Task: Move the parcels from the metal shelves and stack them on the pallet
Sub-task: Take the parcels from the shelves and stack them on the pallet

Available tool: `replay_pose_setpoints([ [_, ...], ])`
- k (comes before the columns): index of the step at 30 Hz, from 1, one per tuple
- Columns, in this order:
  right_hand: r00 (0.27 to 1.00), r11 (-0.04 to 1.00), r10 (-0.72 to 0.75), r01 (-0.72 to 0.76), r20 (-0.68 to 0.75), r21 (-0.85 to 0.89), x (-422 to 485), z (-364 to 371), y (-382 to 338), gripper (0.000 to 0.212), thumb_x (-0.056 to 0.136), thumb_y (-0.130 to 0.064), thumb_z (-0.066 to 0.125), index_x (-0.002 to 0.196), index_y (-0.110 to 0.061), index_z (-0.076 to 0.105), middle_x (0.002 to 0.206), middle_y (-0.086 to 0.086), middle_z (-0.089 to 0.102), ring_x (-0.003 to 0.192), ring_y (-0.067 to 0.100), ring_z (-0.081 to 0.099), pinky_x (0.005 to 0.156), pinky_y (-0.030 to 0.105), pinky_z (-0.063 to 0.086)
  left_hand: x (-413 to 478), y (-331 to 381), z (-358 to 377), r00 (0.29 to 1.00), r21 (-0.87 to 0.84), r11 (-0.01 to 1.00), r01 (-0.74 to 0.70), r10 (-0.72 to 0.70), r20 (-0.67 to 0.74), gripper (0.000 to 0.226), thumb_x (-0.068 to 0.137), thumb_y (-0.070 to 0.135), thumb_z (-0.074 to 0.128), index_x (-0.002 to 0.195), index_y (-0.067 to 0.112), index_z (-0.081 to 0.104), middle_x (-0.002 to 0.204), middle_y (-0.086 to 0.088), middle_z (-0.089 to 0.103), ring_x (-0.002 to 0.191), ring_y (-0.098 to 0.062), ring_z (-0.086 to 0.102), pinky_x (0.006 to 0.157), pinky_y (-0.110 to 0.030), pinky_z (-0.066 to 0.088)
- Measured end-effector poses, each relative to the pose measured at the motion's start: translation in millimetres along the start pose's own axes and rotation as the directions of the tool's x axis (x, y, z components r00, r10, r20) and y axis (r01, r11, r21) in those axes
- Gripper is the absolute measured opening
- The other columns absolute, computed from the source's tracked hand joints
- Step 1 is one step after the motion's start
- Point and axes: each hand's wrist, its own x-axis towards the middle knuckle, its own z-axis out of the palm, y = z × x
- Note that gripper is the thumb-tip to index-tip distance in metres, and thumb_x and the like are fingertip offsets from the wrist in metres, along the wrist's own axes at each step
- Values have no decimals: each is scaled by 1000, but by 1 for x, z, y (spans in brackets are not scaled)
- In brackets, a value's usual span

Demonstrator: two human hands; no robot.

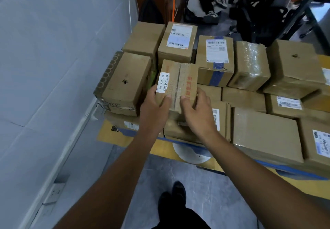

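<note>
**A:** Where is the parcel with the red print (189, 75) sitting?

**B:** It is sitting near the front left corner of the pallet (109, 136), in the upper layer. It is just beside the box with a hole (125, 84) on its left and in front of the white-labelled box (178, 41). Whether it is resting fully on the flat box (224, 121) below, I cannot tell.

**A:** And what are the hands doing?

**B:** Both are gripping it. The left hand (155, 107) is curling round its near left corner, with the thumb pressing on top beside the barcode sticker (163, 82). The right hand (198, 111) is clasping the near right corner, with the thumb lying by the clear tape (179, 78).

**A:** What else is standing there?

**B:** More cardboard parcels (250, 66) are filling the pallet toward its right edge, among them a blue-taped box (215, 59). The person's dark shoes (175, 193) are showing on the grey floor (210, 193).
</note>
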Motion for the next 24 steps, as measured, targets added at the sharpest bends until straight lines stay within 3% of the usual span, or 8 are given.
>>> replay_pose_setpoints([
  [3, 1000, 999, 31, -31, 1, 12, 4, 7, 3, 58, 97, -49, 55, 150, -27, 44, 140, 3, 50, 133, 22, 46, 114, 49, 41, 1, 4, -3, 999, 60, 997, -38, 37, 8, 56, 102, 34, 59, 155, 26, 43, 134, 14, 62, 108, 8, 58, 87, -9, 43],
  [5, 999, 999, 49, -50, 7, 16, 5, 10, 1, 65, 96, -52, 53, 154, -27, 39, 144, 4, 48, 136, 24, 44, 115, 50, 39, -1, 10, -5, 993, 102, 989, -108, 112, -35, 61, 102, 34, 60, 158, 22, 39, 148, 9, 54, 124, 6, 48, 90, 3, 32],
  [9, 998, 998, 56, -56, -3, 4, 6, 16, -4, 65, 100, -45, 55, 158, -26, 32, 145, 9, 45, 138, 28, 40, 116, 44, 33, -2, 23, -15, 966, 109, 966, -235, 244, -83, 65, 100, 32, 64, 158, 15, 39, 142, 18, 44, 124, 15, 36, 94, 7, 24],
  [18, 997, 997, 69, -69, -23, -17, 2, 29, -14, 61, 102, -42, 55, 158, -30, 35, 139, 7, 47, 135, 26, 42, 115, 43, 36, -1, 23, -48, 949, 52, 947, -316, 317, -6, 62, 99, 38, 65, 155, 22, 44, 149, 10, 54, 136, 0, 48, 111, -19, 43],
  [21, 998, 999, 48, -48, -35, -17, -2, 31, -17, 56, 102, -43, 54, 156, -36, 39, 134, 2, 52, 133, 20, 44, 112, 42, 40, -4, 20, -58, 941, 39, 941, -337, 335, 40, 61, 100, 37, 66, 154, 22, 44, 150, 11, 50, 132, 7, 43, 101, 2, 31],
  [24, 999, 999, 34, -34, -41, -11, -8, 31, -23, 51, 103, -46, 51, 153, -39, 42, 129, -6, 52, 133, 16, 44, 112, 44, 41, -8, 17, -68, 924, 18, 926, -377, 375, 81, 60, 100, 37, 66, 155, 23, 43, 150, 12, 49, 134, 5, 42, 96, 5, 30],
])
